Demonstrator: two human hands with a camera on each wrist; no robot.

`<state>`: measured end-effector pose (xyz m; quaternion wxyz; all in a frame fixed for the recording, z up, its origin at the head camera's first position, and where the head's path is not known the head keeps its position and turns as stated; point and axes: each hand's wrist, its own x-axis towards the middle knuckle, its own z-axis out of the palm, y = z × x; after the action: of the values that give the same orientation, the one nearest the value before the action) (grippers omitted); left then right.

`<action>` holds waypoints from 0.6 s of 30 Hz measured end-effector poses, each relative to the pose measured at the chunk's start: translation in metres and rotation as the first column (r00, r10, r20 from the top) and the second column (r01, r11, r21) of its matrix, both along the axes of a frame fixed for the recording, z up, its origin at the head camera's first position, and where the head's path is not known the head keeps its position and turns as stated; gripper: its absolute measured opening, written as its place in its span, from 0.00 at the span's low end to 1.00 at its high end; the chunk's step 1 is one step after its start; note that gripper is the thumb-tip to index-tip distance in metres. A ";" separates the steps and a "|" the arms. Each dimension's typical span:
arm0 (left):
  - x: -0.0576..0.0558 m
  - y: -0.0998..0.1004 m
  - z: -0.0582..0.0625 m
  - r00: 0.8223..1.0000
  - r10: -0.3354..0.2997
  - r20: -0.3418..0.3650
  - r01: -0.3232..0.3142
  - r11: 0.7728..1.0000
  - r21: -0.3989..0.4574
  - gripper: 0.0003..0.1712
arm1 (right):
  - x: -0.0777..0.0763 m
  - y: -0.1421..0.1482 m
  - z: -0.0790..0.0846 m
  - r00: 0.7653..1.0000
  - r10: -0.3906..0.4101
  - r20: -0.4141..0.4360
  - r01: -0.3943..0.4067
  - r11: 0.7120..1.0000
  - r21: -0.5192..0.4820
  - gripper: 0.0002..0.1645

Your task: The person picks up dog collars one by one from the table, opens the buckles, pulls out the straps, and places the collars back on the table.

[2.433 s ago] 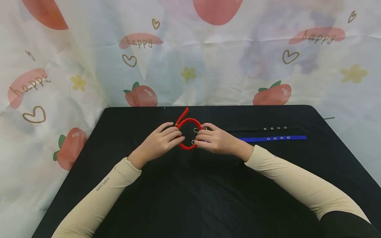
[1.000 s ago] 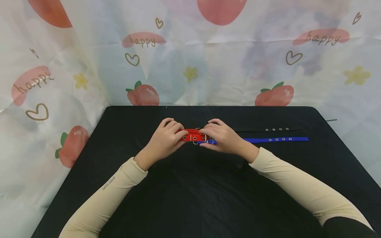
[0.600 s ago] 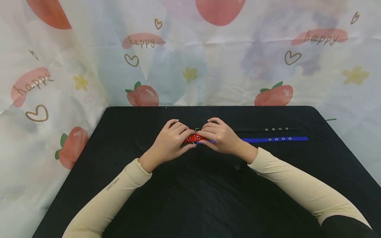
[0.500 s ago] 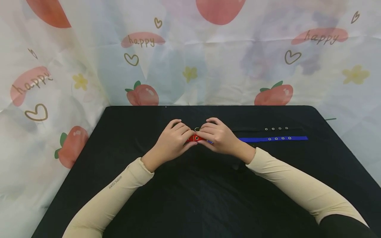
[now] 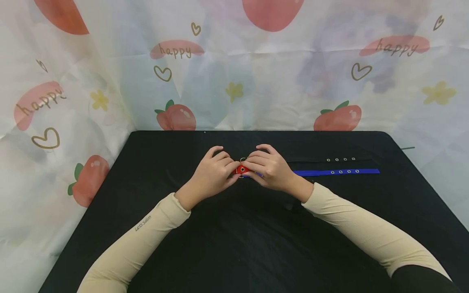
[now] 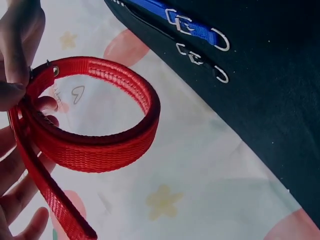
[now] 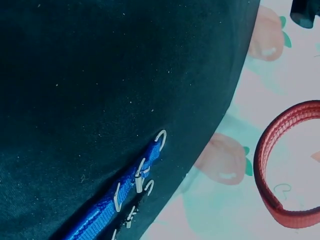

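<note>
Both hands hold a red dog collar (image 5: 242, 169) above the far part of the table. My left hand (image 5: 213, 174) pinches it from the left between thumb and fingers; my right hand (image 5: 272, 170) pinches it from the right, fingertips close together. One metal eyelet shows between them in the head view, and the rest of the strap there is hidden by the fingers. The left wrist view shows the collar (image 6: 102, 152) bent into a padded loop, its free end trailing from the pinched spot. Part of that loop (image 7: 290, 219) also shows in the right wrist view.
A blue collar (image 5: 366, 171) with eyelets lies straight on the black table (image 5: 234, 244), running under the right hand. Behind it lies a thin black collar (image 5: 360, 159). Their buckles and D-rings show in the left wrist view. A printed curtain (image 5: 275, 81) hangs behind the table.
The red loop, which faced the head camera, has turned so its eyelet strip faces up front. My left hand has shifted right, bringing both hands' fingertips together; in the last half second little moves.
</note>
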<state>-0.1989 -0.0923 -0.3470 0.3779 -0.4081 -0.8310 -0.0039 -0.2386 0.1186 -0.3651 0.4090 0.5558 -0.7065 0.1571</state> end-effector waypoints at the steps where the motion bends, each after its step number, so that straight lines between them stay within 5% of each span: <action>1: 0.000 -0.001 0.001 1.000 -0.001 -0.001 0.001 1.000 -0.004 0.12 | 0.000 0.000 0.000 1.000 0.001 -0.002 -0.001 1.000 0.000 0.18; 12: 0.001 -0.008 0.002 0.999 -0.021 -0.029 0.022 1.000 0.014 0.12 | -0.002 0.002 0.002 0.998 0.048 0.032 -0.047 0.999 -0.027 0.20; 18: 0.001 -0.007 0.002 0.998 -0.027 -0.057 0.028 0.999 0.028 0.10 | 0.005 -0.005 0.007 0.999 0.009 -0.034 -0.009 1.000 -0.015 0.17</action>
<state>-0.1983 -0.0989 -0.3451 0.4069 -0.4141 -0.8142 -0.0094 -0.2334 0.1138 -0.3581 0.4244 0.5583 -0.6958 0.1550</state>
